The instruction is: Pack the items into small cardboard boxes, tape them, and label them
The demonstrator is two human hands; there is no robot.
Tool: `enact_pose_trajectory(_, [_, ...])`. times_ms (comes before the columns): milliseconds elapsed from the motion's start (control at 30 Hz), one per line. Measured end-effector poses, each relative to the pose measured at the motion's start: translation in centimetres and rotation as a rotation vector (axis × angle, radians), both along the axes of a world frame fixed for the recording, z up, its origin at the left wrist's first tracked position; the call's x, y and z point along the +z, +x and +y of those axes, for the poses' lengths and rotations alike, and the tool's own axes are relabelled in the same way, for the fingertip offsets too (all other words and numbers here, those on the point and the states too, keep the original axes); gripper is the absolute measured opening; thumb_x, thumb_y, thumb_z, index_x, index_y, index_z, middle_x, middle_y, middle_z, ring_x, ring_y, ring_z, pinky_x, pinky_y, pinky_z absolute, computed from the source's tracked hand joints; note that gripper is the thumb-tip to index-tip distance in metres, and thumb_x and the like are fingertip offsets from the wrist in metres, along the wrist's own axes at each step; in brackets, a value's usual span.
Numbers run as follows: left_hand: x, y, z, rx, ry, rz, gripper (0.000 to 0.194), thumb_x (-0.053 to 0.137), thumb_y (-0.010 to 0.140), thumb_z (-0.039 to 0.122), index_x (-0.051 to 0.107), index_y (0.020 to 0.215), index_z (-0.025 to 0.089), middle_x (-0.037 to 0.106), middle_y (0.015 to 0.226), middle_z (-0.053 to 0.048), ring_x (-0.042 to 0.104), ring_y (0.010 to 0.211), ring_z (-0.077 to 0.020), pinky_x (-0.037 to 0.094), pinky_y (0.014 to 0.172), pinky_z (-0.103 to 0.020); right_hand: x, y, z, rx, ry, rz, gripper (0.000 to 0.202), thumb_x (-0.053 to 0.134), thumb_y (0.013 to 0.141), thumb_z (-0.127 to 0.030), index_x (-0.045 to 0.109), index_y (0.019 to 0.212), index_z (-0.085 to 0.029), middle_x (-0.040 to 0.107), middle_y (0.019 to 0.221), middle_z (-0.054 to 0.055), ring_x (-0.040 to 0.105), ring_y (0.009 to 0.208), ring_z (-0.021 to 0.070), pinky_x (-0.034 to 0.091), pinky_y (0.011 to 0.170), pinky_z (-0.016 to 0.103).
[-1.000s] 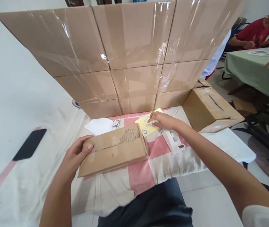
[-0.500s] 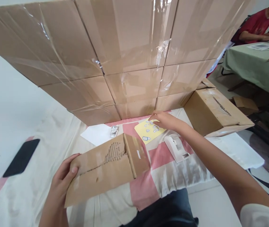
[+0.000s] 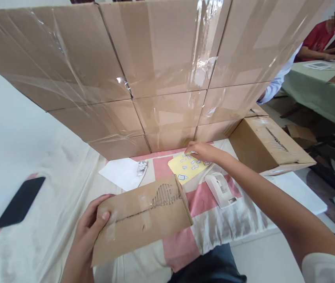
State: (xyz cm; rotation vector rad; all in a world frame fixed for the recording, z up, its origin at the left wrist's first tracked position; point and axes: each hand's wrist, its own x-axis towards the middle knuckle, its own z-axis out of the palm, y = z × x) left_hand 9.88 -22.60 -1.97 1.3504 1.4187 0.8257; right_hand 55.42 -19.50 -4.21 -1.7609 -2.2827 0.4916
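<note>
My left hand (image 3: 92, 226) grips the near left end of a small brown cardboard box (image 3: 138, 232), thumb on top; a torn, ribbed patch shows on its upper face. Over the far edge of a yellow sheet (image 3: 189, 175) my right hand (image 3: 201, 152) is bent down, its fingers drawn together. Small white, blue-outlined pieces are scattered across the sheet. Whatever the right fingertips pinch is too small to make out. A white tape dispenser (image 3: 220, 191) lies just nearer than the sheet, below my right forearm.
A tall wall of taped cardboard boxes (image 3: 167, 78) stands behind. To the left are white paper (image 3: 120, 173), a crumpled silvery piece (image 3: 142, 168) and a dark flat slab (image 3: 21, 202). An open-sided carton (image 3: 273, 137) stands right. Beyond, a person in red sits at a green-covered table (image 3: 317, 86).
The box in my left hand has shifted right and turned, so its end face no longer shows. My right hand stays at the yellow sheet. A light-blue sleeve now shows more behind the wall.
</note>
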Motion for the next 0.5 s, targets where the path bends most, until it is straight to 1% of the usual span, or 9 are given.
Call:
enact_pose_trajectory(133, [-0.2, 0.9, 0.1, -0.068, 0.03, -0.015, 0.047, 0.066, 0.082, 0.061, 0.063, 0.114, 0.028, 0.068, 0.129, -0.004, 0.065, 0.111, -0.0294, 0.053, 0.083, -0.032, -0.8, 2.1, -1.1, -0.076, 0.023, 0.015, 0.032, 0.059, 0.088, -0.006, 0.079, 0.108, -0.02, 0.07, 0.109, 0.009, 0.07, 0.095, 0.0223, 0.052, 0.082, 0.03])
enact_pose_trajectory(200, [-0.4, 1.3, 0.3, -0.079, 0.048, -0.034, 0.044, 0.063, 0.083, 0.059, 0.062, 0.114, 0.027, 0.069, 0.13, -0.006, 0.065, 0.115, -0.031, 0.053, 0.087, -0.034, -1.1, 3.2, -1.9, -0.141, 0.054, 0.023, 0.035, 0.055, 0.089, -0.006, 0.078, 0.11, -0.02, 0.069, 0.112, 0.011, 0.07, 0.097, 0.0232, 0.053, 0.083, 0.032])
enact_pose_trajectory(300, [-0.8, 1.3, 0.7, -0.082, 0.057, -0.059, 0.043, 0.063, 0.083, 0.057, 0.061, 0.113, 0.026, 0.069, 0.13, -0.007, 0.063, 0.119, -0.031, 0.051, 0.09, -0.035, -1.5, 4.6, -3.3, -0.229, 0.104, 0.043, 0.039, 0.05, 0.09, -0.007, 0.076, 0.116, -0.018, 0.067, 0.118, 0.013, 0.069, 0.103, 0.0252, 0.056, 0.089, 0.037])
enact_pose_trajectory(400, [-1.1, 0.9, 1.1, -0.094, 0.056, -0.05, 0.044, 0.065, 0.08, 0.057, 0.062, 0.111, 0.026, 0.069, 0.13, -0.007, 0.064, 0.119, -0.0316, 0.051, 0.091, -0.036, -1.9, 5.2, -4.7, -0.236, 0.114, 0.068, 0.038, 0.05, 0.091, -0.008, 0.077, 0.115, -0.021, 0.066, 0.122, 0.012, 0.068, 0.111, 0.0253, 0.056, 0.097, 0.039])
enact_pose_trajectory(500, [-1.3, 0.7, 1.3, -0.085, 0.045, -0.056, 0.046, 0.067, 0.077, 0.059, 0.063, 0.11, 0.027, 0.07, 0.129, -0.006, 0.063, 0.121, -0.0341, 0.053, 0.091, -0.038, -2.4, 5.1, -5.8, -0.222, 0.11, 0.087, 0.036, 0.05, 0.093, -0.01, 0.077, 0.113, -0.022, 0.066, 0.123, 0.011, 0.068, 0.113, 0.0251, 0.056, 0.099, 0.04])
